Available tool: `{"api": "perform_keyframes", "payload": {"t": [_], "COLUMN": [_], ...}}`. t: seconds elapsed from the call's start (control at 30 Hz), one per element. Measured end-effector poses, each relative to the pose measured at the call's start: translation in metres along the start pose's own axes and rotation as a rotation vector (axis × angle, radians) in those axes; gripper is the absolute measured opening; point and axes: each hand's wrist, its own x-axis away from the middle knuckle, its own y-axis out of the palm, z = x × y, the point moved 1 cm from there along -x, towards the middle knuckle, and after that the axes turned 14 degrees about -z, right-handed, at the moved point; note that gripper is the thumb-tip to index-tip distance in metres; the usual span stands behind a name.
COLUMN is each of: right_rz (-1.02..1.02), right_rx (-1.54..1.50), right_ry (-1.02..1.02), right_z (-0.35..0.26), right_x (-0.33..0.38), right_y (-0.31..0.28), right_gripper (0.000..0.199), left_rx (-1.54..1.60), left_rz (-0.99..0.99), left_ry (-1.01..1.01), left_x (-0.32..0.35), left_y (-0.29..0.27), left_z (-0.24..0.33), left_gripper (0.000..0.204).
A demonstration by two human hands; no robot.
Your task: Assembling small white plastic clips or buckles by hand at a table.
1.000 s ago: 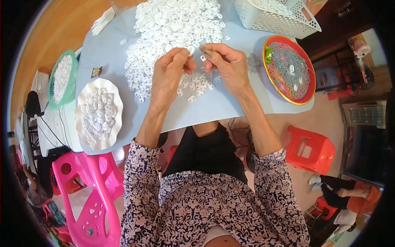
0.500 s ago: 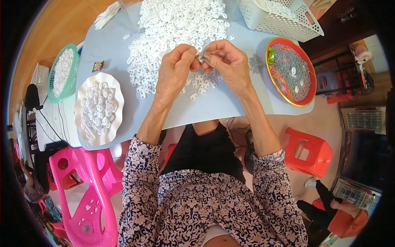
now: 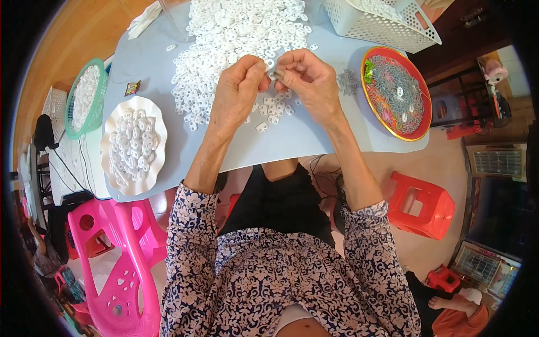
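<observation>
Over the table's near middle, my left hand (image 3: 240, 84) pinches a small white plastic piece (image 3: 272, 76) between thumb and fingers. Close against it, my right hand (image 3: 311, 84) is closed too, its thumb and forefinger at the same piece. Something dark grey shows at the right thumb tip, too small to name. Beneath and beyond the hands spreads a large pile of white oval plastic pieces (image 3: 241, 33) with two holes each. A few loose white pieces (image 3: 261, 128) lie nearest me.
A scalloped white plate (image 3: 159, 115) of white pieces stands left. At right are a red tray (image 3: 425, 95) of small grey parts and a little grey heap (image 3: 348, 82). A white perforated basket (image 3: 387, 33), green basket (image 3: 101, 106), pink chair (image 3: 132, 281) and red stool (image 3: 424, 205) surround the table.
Both hands stay together at the white piece and have shifted very slightly. The view has tilted a little. At the lower right, another person's legs have changed position.
</observation>
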Motion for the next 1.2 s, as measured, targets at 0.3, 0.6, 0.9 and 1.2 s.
{"api": "perform_keyframes", "payload": {"t": [0.3,0.6,0.9,1.2], "right_rz": [0.039,0.091,0.051,0.021], "right_rx": [0.04,0.049,0.09,0.077], "right_ry": [-0.026,-0.071,-0.026,-0.01], "right_z": [0.0,0.005,-0.001,-0.007], "right_x": [0.0,0.0,0.001,0.002], "right_y": [0.002,0.001,0.003,0.003], "right_gripper": [0.014,0.015,0.017,0.021], "left_rx": [-0.092,-0.08,-0.154,-0.084], "left_rz": [0.018,0.013,-0.043,-0.052], "left_ry": [0.069,0.117,-0.035,-0.031], "left_x": [0.001,-0.002,0.0,0.002], "left_y": [0.002,0.009,0.002,-0.002], "left_z": [0.003,0.002,0.006,0.009], "left_gripper": [0.019,0.023,0.026,0.027]}}
